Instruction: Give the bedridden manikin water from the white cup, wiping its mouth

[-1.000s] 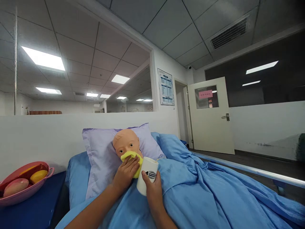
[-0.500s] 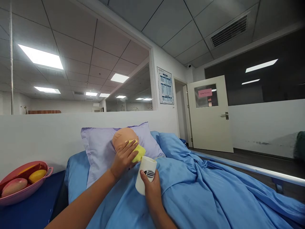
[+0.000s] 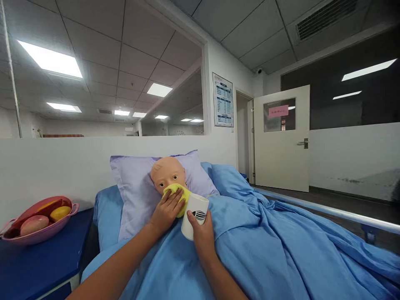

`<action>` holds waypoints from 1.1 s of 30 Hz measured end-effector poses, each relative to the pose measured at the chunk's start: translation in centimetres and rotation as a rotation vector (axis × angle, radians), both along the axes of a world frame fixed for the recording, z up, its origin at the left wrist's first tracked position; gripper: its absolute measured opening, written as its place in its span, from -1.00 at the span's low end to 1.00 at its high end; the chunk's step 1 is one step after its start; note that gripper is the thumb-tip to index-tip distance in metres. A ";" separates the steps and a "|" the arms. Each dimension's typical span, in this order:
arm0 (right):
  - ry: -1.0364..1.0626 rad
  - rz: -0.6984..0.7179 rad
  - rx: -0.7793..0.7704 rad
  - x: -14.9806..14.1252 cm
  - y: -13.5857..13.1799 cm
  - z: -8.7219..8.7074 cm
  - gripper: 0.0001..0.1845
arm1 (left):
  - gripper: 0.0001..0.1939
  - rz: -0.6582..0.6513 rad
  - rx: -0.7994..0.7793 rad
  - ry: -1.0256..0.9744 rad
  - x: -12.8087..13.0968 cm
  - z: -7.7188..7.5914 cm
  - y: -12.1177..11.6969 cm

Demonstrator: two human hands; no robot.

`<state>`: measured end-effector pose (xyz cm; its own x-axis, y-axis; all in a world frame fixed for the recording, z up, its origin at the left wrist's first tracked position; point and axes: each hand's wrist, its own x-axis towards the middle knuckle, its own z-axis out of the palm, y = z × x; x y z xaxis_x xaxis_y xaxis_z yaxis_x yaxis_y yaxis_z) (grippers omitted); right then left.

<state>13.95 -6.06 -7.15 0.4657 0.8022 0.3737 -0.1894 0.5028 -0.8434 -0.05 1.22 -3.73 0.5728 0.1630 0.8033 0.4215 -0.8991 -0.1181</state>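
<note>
A mannequin head rests face up on the pillow, its eyes showing. Over its mouth and lower face lies a yellow cloth, which my left hand holds and presses there with its fingers laid across it. My right hand is wrapped round a white cup with a black striped print. The cup tilts slightly, just beside the cloth and below the head. What the cup contains is hidden.
The lilac pillow and blue bedding spread around both hands. A pink basket of fruit stands on a blue cabinet top at left. A metal bed rail runs along the right; beyond it is an open door.
My left hand and the cloth have moved from across the mannequin's eyes down to its mouth, uncovering the eyes. The cup stays in my right hand. The view has shifted slightly.
</note>
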 end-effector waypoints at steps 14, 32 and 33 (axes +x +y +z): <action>-0.622 -0.390 0.122 -0.5 0.3 -1.1 -0.30 | -0.58 0.257 0.506 0.006 -1.4 3.8 -1.0; -0.807 -0.498 0.024 0.0 0.6 -1.3 -0.06 | -0.53 0.275 0.453 0.057 -2.2 -0.1 1.0; -0.800 -0.493 0.030 0.0 0.6 -1.3 -0.06 | -0.53 0.269 0.455 0.067 -2.3 -0.5 1.0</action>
<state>13.99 -5.47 -8.43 0.3461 0.5682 0.7466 0.6809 0.3953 -0.6166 -2.39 2.21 -4.21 0.6111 -0.0455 0.7903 0.6083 -0.6118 -0.5056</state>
